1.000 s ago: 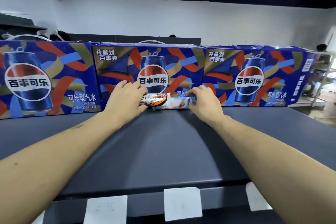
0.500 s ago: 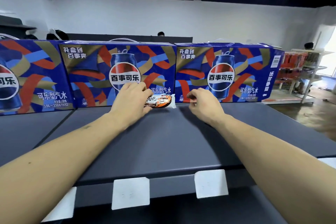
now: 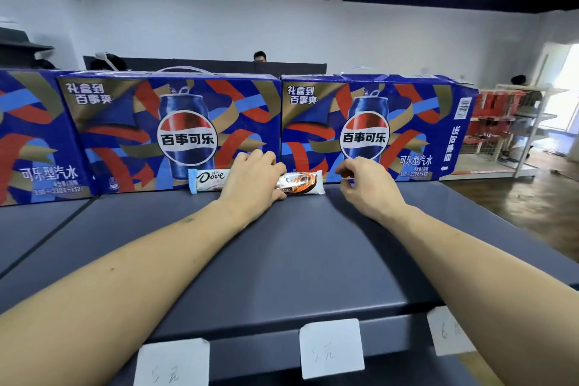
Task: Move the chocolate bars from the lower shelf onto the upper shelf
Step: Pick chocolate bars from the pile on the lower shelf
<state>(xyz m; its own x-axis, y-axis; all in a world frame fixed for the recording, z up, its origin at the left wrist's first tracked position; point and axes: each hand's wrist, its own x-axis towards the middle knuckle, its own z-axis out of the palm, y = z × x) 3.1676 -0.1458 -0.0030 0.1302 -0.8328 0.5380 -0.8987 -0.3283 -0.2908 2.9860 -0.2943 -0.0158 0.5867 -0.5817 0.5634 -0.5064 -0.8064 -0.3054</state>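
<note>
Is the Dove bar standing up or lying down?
Standing on its long edge: the Dove bar leans against the Pepsi box on the shelf, label facing out.
</note>
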